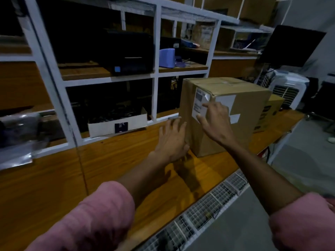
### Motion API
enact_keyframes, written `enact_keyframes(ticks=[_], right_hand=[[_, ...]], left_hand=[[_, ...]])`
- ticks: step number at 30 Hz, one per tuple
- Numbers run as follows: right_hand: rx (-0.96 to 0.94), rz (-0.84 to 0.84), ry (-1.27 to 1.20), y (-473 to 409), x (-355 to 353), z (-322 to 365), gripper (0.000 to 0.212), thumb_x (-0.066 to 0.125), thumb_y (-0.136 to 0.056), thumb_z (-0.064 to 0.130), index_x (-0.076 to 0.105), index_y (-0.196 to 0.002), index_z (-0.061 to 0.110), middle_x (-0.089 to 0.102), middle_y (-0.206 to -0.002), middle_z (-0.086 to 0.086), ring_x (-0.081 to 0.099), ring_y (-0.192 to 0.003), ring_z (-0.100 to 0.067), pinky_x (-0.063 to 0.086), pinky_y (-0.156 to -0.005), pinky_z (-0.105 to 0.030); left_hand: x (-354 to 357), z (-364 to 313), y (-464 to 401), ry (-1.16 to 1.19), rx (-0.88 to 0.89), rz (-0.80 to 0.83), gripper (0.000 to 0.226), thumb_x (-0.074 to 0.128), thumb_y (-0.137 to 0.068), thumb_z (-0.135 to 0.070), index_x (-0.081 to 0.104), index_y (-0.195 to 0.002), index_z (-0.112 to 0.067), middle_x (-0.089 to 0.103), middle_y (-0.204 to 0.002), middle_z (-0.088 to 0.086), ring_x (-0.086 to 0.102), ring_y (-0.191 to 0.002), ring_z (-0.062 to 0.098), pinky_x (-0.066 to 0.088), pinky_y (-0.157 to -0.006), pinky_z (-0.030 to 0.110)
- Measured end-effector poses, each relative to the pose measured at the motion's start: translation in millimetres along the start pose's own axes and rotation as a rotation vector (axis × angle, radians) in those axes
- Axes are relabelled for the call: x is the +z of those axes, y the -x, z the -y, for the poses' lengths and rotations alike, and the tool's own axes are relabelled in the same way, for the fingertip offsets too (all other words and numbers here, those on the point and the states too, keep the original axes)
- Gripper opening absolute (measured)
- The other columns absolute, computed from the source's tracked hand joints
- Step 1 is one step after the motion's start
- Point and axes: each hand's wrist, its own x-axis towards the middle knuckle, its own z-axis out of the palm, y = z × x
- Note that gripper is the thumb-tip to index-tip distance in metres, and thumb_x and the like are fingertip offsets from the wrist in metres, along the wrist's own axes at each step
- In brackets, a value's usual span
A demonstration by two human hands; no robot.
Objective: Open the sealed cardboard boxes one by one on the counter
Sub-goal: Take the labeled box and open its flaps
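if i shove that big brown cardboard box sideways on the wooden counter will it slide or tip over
The tall brown cardboard box would probably slide: its flat base sits fully on the smooth wooden counter. It stands rather tall, so a high push might tip it; pushing low looks safer. Its walls look stiff and the top is taped shut. Weight cannot be judged; the left hand and right hand are both spread open at it.

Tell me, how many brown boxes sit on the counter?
2: a big box by the hands, and a smaller box behind it on the right, partly hidden. Others may hide.
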Motion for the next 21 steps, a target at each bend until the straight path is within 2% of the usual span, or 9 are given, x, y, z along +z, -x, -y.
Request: enact_keyframes(ticks=[3,7,11,15,18,21], right_hand=[[-0.018,-0.020,0.084,-42,-3,-32,0.054,0.055,-0.097,0.044,0.046,-0.142,0.015,0.043,-0.148,-0.013,0.032,-0.136,-0.037,0.039,-0.102,-0.055],[0.074,0.056,0.081,-76,3,-65,0.063,0.039,-0.097,0.059,0.038,-0.145,0.017,0.031,-0.157,-0.009,0.013,-0.148,-0.040,0.023,-0.112,-0.067],[0.029,0.011,-0.001,-75,12,-75,0.064,0.020,-0.097,0.070,0.049,-0.127,0.021,0.051,-0.136,-0.005,0.032,-0.138,-0.038,0.028,-0.111,-0.058],[-0.038,-0.060,-0.039,-62,11,-58,0.039,0.035,-0.101,0.050,0.055,-0.119,0.022,0.056,-0.130,-0.002,0.036,-0.133,-0.030,0.033,-0.105,-0.060],[-0.108,-0.038,-0.043,-54,11,-47,0.038,0.035,-0.100,0.045,0.053,-0.121,0.020,0.055,-0.128,-0.001,0.035,-0.133,-0.027,0.036,-0.100,-0.066],[-0.172,-0.038,-0.046,-45,15,-36,0.038,0.034,-0.101,0.044,0.054,-0.121,0.018,0.056,-0.127,-0.001,0.035,-0.135,-0.026,0.034,-0.101,-0.068]], left_hand=[[10,-23,-41,0.005,-0.011,0.002,0.086,0.061,-0.094,-0.038,0.011,-0.160,-0.016,0.006,-0.168,0.008,0.002,-0.154,0.035,0.013,-0.123,0.059],[0,-36,-89,0.019,-0.029,-0.054,0.088,0.059,-0.096,-0.030,0.002,-0.161,-0.014,0.003,-0.169,0.007,-0.001,-0.154,0.032,0.009,-0.124,0.056],[-5,-41,-117,0.053,-0.012,-0.138,0.088,0.057,-0.095,-0.026,0.001,-0.161,-0.013,0.001,-0.170,0.007,-0.002,-0.156,0.028,0.009,-0.126,0.051],[-9,-40,-124,0.079,0.148,-0.158,0.098,0.066,-0.090,-0.028,0.000,-0.162,-0.013,0.000,-0.170,0.007,-0.004,-0.156,0.023,0.005,-0.126,0.049],[-2,-34,-119,0.109,0.201,-0.202,0.097,0.069,-0.088,-0.035,0.007,-0.159,-0.015,0.018,-0.165,0.009,0.014,-0.153,0.026,0.015,-0.123,0.058],[4,-27,-102,0.076,0.156,-0.309,0.086,0.067,-0.087,-0.029,0.017,-0.155,-0.013,0.031,-0.156,0.010,0.028,-0.147,0.027,0.027,-0.116,0.059]])
